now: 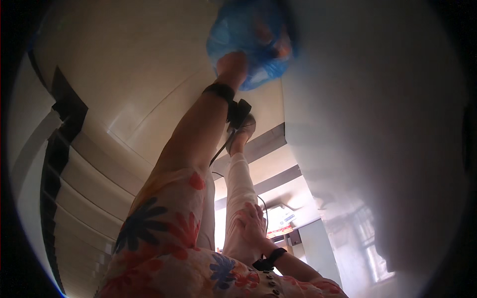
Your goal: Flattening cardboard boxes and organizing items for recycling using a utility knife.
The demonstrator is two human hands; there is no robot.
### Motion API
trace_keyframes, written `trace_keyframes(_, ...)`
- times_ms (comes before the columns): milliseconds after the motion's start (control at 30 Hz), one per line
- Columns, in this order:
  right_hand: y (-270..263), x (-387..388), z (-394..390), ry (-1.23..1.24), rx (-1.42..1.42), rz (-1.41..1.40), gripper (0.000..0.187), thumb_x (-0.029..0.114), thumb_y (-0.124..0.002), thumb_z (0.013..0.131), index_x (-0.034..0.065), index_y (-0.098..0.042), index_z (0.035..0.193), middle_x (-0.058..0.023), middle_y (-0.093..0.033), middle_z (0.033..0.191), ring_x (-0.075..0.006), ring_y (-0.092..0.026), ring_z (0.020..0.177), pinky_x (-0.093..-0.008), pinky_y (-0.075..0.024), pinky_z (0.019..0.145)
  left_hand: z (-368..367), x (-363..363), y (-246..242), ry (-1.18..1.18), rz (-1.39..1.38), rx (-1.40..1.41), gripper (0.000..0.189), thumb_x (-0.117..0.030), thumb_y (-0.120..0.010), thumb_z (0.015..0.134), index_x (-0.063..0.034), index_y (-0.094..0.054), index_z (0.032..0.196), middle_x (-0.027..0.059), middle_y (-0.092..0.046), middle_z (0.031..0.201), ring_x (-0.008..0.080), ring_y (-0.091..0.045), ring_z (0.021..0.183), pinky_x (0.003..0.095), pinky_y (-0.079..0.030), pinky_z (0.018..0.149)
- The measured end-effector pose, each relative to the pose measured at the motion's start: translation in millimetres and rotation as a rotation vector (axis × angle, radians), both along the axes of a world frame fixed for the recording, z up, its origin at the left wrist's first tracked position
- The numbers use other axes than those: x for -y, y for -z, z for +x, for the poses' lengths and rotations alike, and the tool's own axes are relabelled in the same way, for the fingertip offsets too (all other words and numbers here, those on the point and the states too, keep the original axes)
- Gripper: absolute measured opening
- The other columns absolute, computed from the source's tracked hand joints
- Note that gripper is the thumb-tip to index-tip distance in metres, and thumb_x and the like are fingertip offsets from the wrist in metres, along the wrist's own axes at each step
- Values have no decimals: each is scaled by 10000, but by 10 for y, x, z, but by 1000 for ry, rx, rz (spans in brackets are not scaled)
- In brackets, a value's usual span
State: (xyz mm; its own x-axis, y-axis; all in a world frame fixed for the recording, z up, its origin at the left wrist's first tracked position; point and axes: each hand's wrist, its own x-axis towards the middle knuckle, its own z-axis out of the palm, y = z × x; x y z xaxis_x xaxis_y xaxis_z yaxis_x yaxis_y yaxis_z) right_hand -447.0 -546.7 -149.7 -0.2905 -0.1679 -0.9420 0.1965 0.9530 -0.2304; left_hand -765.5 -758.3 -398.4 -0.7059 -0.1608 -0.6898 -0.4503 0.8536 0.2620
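My left hand (pixel 233 67) is raised far out towards the top of the view, closed on a blue plastic bag (pixel 249 44). Orange and reddish contents show faintly through the bag, which is blurred. A black strap with a small dark device (pixel 238 111) and a cable sits at that wrist. My right hand (pixel 251 223) lies on the thigh of my pale trousers (pixel 240 182), fingers spread, with a black band (pixel 275 255) at its wrist. Beyond the trouser leg a foot in a dark shoe (pixel 244 128) is partly hidden by the device.
A smooth pale wall (pixel 354 130) runs along the right. Pale step-like ledges (pixel 97 186) with a dark border (pixel 56 156) curve down the left. Dark bands (pixel 268 141) cross the pale surface near the shoe. A white and red printed package (pixel 279 221) lies low in the view, beside bright light.
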Motion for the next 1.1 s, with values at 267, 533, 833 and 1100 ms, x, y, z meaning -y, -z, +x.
trace_keyframes(267, -33, 41, -82, -7, -90, -40, 293, 260, -626, 744, 183, -612, 1026, -85, -413, 1303, -370, -322, 1220, -501, -348, 932, 20, -7, 143, 109, 335, -201, 258, -178, -482, 845, -53, -534, 1065, 200, -600, 1012, 329, -588, 936, 415, -473, 798)
trace_keyframes(533, -34, -29, -148, -14, -151, -60, 300, 255, -627, 736, 163, -603, 1021, -99, -415, 1291, -368, -345, 1192, -493, -325, 955, 345, 140, -326, -45, 407, -177, 453, -89, -486, 818, -56, -412, 1264, 233, -568, 1061, 377, -546, 966, 410, -436, 855)
trace_keyframes(833, 28, -1, -44, -2, -307, -118, 255, 249, -597, 748, 133, -595, 976, -133, -426, 1246, -393, -385, 1138, -496, -372, 902, 816, 396, -883, -129, 323, -653, 425, -43, -479, 728, -114, -512, 1146, 196, -550, 992, 371, -531, 938, 443, -442, 817)
trace_keyframes(1100, 1, -97, 101, 389, -167, -219, 216, 230, -588, 775, 118, -620, 957, -119, -597, 1009, -293, -556, 963, -412, -444, 852, 1138, 935, -1729, 49, 408, -346, 368, -49, -484, 739, -34, -560, 1098, 171, -569, 1102, 348, -519, 1023, 411, -418, 884)
